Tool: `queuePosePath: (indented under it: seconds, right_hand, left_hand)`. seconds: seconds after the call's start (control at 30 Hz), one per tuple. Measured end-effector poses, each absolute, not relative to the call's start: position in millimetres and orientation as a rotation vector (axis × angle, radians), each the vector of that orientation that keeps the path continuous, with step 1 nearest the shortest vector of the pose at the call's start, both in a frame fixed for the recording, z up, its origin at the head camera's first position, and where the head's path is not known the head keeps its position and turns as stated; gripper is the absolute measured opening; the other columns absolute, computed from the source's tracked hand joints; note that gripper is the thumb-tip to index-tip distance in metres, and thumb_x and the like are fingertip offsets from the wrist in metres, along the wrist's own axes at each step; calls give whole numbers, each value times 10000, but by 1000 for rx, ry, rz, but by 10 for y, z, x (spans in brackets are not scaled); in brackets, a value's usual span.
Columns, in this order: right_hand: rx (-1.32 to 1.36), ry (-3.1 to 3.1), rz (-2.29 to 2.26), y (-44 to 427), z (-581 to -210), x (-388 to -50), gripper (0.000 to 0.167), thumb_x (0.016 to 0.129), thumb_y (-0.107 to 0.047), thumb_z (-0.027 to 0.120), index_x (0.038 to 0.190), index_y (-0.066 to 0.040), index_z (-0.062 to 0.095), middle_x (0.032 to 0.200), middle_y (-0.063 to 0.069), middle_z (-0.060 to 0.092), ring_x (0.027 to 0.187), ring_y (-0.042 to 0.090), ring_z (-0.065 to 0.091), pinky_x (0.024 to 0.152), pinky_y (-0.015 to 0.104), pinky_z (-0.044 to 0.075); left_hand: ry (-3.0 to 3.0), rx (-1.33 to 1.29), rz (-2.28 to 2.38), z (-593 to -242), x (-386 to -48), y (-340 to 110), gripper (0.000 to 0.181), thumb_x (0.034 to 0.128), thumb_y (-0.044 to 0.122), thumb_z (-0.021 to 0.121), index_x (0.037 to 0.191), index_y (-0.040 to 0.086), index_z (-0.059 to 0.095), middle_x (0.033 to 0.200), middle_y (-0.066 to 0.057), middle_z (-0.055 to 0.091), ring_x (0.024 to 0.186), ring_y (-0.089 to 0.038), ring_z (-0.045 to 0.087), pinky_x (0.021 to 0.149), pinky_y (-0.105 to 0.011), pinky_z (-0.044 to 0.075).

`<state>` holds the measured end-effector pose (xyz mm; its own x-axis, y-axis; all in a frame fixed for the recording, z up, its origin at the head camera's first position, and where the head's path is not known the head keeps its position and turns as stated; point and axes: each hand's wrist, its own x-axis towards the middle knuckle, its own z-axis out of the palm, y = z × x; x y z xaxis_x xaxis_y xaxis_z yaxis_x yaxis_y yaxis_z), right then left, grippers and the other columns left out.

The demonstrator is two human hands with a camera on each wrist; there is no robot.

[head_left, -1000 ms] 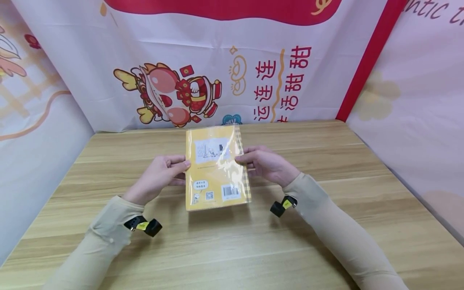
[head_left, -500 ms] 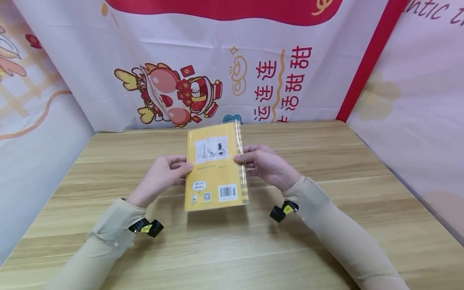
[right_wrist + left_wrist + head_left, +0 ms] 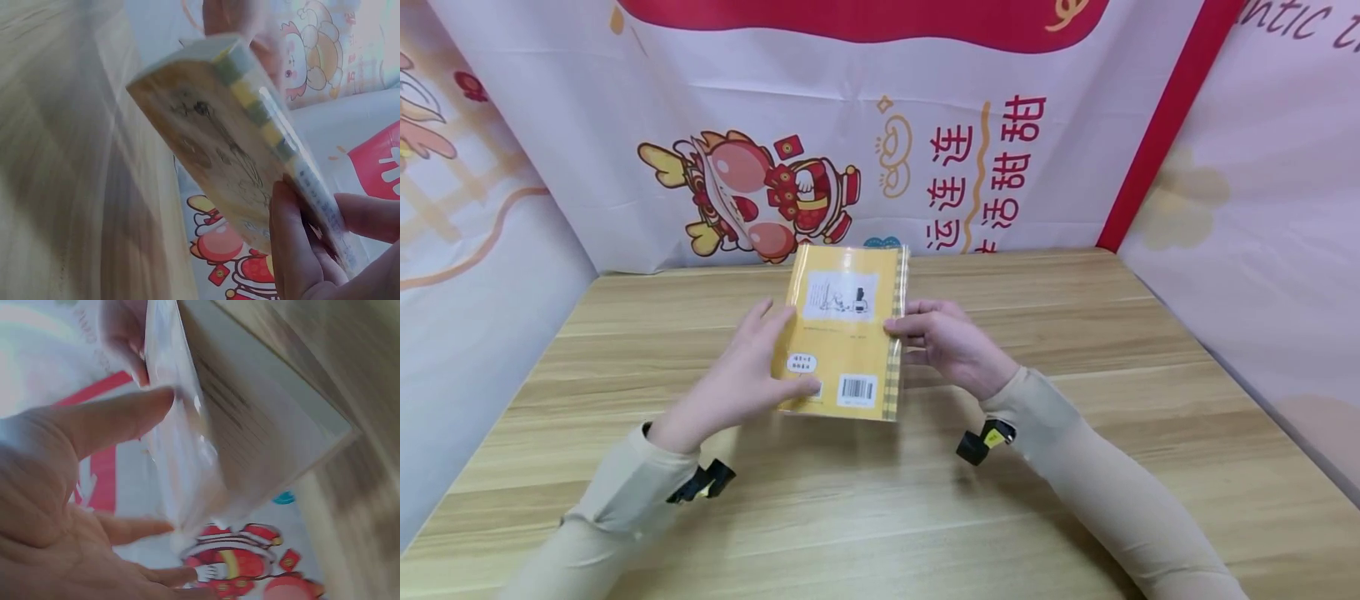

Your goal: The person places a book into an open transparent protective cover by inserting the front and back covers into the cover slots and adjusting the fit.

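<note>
A yellow book (image 3: 842, 342) in a clear, shiny plastic jacket is tilted above the table, its barcode side facing up. My right hand (image 3: 958, 342) grips it by the checkered spine (image 3: 256, 106), thumb on one side and fingers on the other. At the opposite edge my left hand (image 3: 730, 375) is spread with straight fingers. Its thumb (image 3: 125, 419) lies over the lower corner in the head view and beside the plastic jacket (image 3: 181, 425) in the left wrist view. Whether the left fingertips touch the book cannot be told.
The wood-grain table (image 3: 880, 517) spreads out below both hands. A white printed cloth (image 3: 820, 75) with red lettering hangs behind its far edge. More cloth (image 3: 1262, 250) covers the right side. Small black cameras (image 3: 973, 447) are strapped to the wrists.
The left hand has released its pinch on the book's edge and spread its fingers, the thumb moving lower. The book has tilted and shifted slightly upward, still gripped by the right hand.
</note>
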<state>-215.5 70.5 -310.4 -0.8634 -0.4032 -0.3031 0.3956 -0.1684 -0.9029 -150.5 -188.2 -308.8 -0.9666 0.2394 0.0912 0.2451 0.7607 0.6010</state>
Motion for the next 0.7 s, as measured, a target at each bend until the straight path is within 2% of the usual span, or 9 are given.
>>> queuePosePath:
  seconds: [0.1,0.2,0.33,0.43,0.6,0.7]
  right_hand:
    - [1,1579,-2105,695,-3142,-2153,339,888,35,657,1225,44,617,1185,193,658,1010,288,667,875,435,548]
    - [19,1559,-2138,685,-3176,-2144,329,883,49,650,1211,50,623,1178,201,658,1013,298,665,888,446,542]
    - [35,1533,-2163,661,-3200,-2118,338,881,63,639,1218,49,620,1179,207,657,1038,320,658,911,468,528]
    - [35,1524,-2172,634,-3212,-2103,353,877,72,637,1229,50,616,1176,206,659,1043,330,658,910,475,528]
    - [54,1505,-2193,599,-3230,-2098,357,871,79,641,1225,47,614,1159,201,666,1014,333,669,927,492,515]
    - [55,1495,-2204,582,-3239,-2087,362,872,79,637,1231,45,611,1158,201,667,1000,331,673,927,493,515]
  left_hand:
    - [-2894,-497,-840,-3109,-1426,-1754,830,810,270,829,1460,-32,410,1601,-235,64,1458,-405,-46,1114,-655,-33]
    - [-2825,-561,-739,-3163,-1380,-1650,715,826,262,816,1404,-16,500,1593,-215,144,1457,-408,-27,1092,-660,-92]
    - [-2709,-616,-635,-3251,-1363,-1558,627,819,322,820,1317,14,599,1526,-196,334,1432,-422,180,1078,-708,-26]
    - [-2647,-634,-603,-3317,-1363,-1511,606,811,372,819,1272,23,638,1470,-180,424,1389,-389,294,1077,-721,16]
    - [-2583,-652,-600,-3379,-1347,-1452,589,816,382,813,1244,8,656,1422,-179,487,1343,-369,371,1105,-679,130]
    - [-2552,-669,-607,-3383,-1330,-1418,578,818,361,815,1236,-7,658,1407,-195,504,1324,-378,399,1120,-612,209]
